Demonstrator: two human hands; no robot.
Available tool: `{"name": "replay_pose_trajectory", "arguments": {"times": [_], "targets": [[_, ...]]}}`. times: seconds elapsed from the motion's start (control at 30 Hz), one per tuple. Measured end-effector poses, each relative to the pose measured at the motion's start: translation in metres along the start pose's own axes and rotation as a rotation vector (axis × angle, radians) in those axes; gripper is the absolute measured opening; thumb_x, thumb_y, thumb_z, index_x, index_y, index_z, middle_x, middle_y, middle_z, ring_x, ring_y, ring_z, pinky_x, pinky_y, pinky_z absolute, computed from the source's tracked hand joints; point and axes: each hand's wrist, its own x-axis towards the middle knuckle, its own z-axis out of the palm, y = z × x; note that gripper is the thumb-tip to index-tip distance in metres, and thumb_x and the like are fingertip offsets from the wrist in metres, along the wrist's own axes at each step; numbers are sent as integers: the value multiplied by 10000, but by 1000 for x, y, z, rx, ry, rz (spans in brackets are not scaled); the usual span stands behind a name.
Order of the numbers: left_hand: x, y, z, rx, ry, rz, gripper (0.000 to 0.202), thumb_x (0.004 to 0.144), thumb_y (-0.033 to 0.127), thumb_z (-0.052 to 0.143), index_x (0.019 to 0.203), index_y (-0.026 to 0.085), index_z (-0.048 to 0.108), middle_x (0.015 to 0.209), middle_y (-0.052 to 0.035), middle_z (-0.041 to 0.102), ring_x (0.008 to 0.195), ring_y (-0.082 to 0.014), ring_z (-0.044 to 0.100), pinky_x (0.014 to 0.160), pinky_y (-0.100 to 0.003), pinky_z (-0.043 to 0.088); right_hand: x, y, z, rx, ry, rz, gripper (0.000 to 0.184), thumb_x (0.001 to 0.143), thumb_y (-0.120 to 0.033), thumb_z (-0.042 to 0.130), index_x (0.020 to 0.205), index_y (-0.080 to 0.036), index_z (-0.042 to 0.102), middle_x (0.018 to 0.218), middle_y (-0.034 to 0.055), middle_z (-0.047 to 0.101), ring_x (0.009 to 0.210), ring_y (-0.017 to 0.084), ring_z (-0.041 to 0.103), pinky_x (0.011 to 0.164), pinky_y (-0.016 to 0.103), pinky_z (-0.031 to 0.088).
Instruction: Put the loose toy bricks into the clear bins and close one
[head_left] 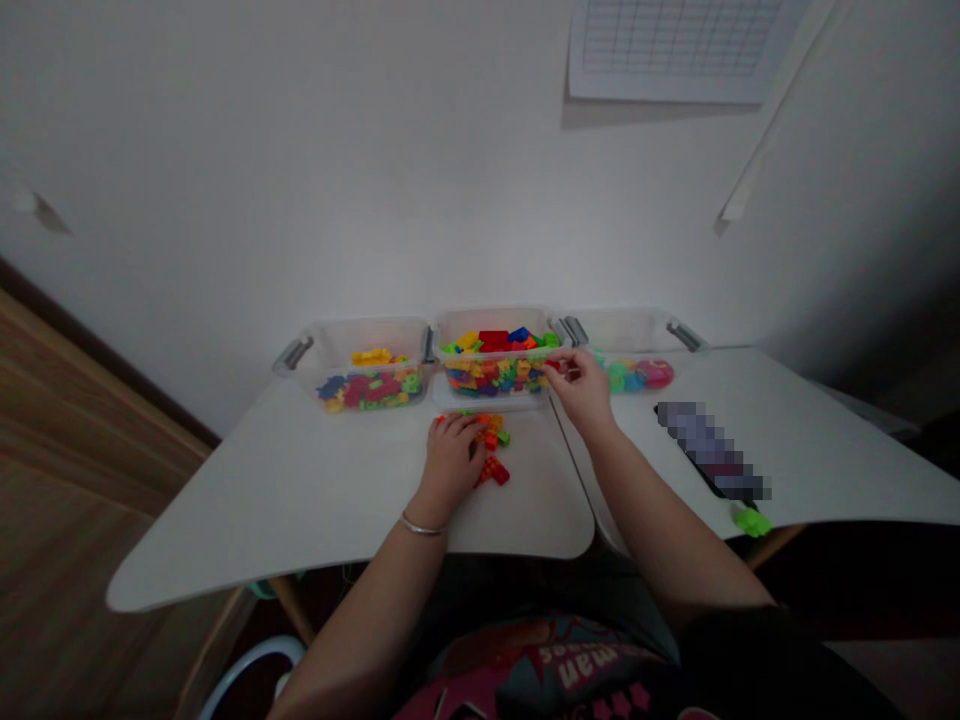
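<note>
My left hand [451, 458] lies on a small group of toy building bricks on the table, fingers apart and slightly bent over them. Orange and green bricks [493, 432] show beyond its fingertips, and a red brick [499, 471] sticks out by the thumb. Part of the group is hidden under the palm. At the right front corner of the middle clear box [491, 403], my right hand [583, 388] pinches a small red brick [553, 366]. That box is full of mixed coloured bricks [493, 342].
A left clear box [375, 328] holds colourful plastic pieces, and a right clear box [622, 325] holds green, blue and pink ones. A phone [709, 452] lies on the right of the white table [315, 500], with a green piece [752, 521] at its edge. A wall stands behind.
</note>
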Motion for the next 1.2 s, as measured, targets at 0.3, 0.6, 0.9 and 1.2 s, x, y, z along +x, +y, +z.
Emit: {"name": "replay_pose_trajectory", "arguments": {"times": [0.3, 0.6, 0.9, 1.2], "targets": [[0, -1, 0, -4, -32, -24, 291, 847, 209, 559, 1105, 186, 691, 1234, -74, 660, 1192, -279, 529, 1100, -528, 320, 75, -10, 13, -246, -10, 53, 94, 756, -246, 619, 809, -178, 656, 812, 36, 655, 695, 158, 569, 723, 303, 456], [0, -2, 3, -15, -29, -38, 283, 851, 220, 560, 1097, 210, 698, 1244, -69, 657, 1204, -278, 521, 1108, -547, 298, 82, -5, 23, -479, -210, 168, 192, 800, -262, 581, 913, -221, 730, 904, 50, 740, 852, 206, 661, 814, 329, 480], [0, -3, 5, 14, -29, -26, 302, 862, 234, 552, 1129, 211, 691, 1264, -63, 650, 1221, -277, 509, 1112, -540, 292, 44, -27, 24, -405, -126, -167, 234, 834, -213, 523, 1003, -208, 685, 1065, 69, 707, 1044, 251, 606, 1124, 552, 202], [1, -1, 2, 43, -47, -22, 306, 848, 207, 553, 1119, 206, 694, 1258, -73, 650, 1214, -281, 512, 1095, -536, 319, -52, -23, 41, -291, -559, -337, 290, 798, -140, 548, 1055, -174, 678, 1156, 97, 664, 1066, 226, 583, 974, 381, 439]]}}
